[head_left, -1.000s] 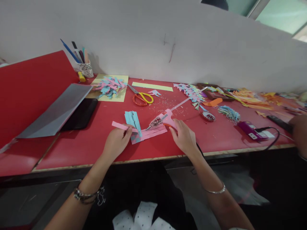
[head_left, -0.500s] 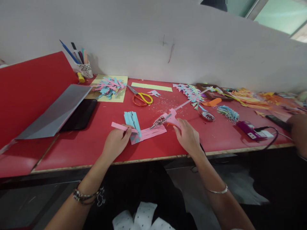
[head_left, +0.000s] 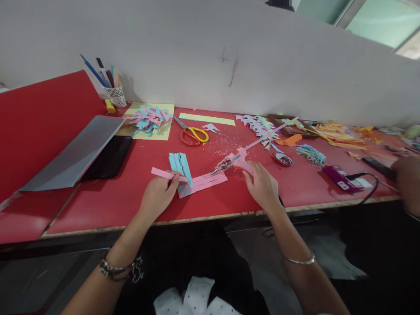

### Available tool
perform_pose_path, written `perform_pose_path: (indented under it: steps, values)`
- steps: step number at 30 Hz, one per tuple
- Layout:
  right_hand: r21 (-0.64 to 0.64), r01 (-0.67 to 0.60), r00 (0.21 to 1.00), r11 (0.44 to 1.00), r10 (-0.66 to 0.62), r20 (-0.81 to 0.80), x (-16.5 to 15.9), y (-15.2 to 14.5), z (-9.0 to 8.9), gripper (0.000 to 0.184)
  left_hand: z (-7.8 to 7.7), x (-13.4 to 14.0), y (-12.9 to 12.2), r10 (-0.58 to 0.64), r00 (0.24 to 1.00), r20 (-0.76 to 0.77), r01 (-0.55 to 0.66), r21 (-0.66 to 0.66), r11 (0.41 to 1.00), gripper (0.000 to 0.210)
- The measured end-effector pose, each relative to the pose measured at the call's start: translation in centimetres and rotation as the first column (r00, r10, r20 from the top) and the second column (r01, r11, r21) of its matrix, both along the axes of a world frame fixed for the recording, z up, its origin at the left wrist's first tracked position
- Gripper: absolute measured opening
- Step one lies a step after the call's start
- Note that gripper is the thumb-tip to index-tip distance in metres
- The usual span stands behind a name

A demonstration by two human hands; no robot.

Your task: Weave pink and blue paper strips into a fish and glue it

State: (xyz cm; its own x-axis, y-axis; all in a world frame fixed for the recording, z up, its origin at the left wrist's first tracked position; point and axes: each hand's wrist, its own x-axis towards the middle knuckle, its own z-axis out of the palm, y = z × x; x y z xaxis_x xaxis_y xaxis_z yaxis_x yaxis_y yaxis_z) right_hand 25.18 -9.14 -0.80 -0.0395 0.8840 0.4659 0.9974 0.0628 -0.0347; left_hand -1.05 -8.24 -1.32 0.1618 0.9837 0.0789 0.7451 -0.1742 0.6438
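Note:
Between the fingers of my left hand (head_left: 159, 191) is a pink paper strip (head_left: 162, 173), its right end lying over a woven corner of paper. From that corner, blue paper strips (head_left: 180, 165) run toward the back and pink paper strips (head_left: 210, 181) run to the right. My right hand (head_left: 262, 185) is wrapped round the handle of a pink glue gun (head_left: 241, 161). A long clear glue stick (head_left: 272, 133) sticks out of its back. The nozzle points left and down, over the pink strips; whether it touches them I cannot tell.
Behind the work lie scissors (head_left: 193, 134) and a yellow paper strip (head_left: 207, 119). Left are a heap of paper bits (head_left: 151, 119), a pen cup (head_left: 116, 95) and a black phone-like slab (head_left: 110, 159). Right are a purple power strip (head_left: 343, 178) and another person's hand (head_left: 408, 183).
My right hand and the glue gun have shifted a little to the right, and the nozzle has moved right along the pink strips. My left hand stays in place with its strip.

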Motion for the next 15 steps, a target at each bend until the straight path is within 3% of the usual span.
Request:
perform_pose_path:
  steps: [7,15]
  values:
    - [0.003,0.029,0.999,1.000,-0.029,0.024,0.5,0.0,0.2,0.032,-0.2,0.0,0.1,-0.004,1.000,0.030,0.004,0.002,1.000,0.043]
    - [0.023,0.049,0.998,0.999,-0.050,0.049,1.1,0.0,0.3,0.032,0.0,0.0,0.0,0.014,0.999,-0.036,-0.014,0.007,1.000,0.042]
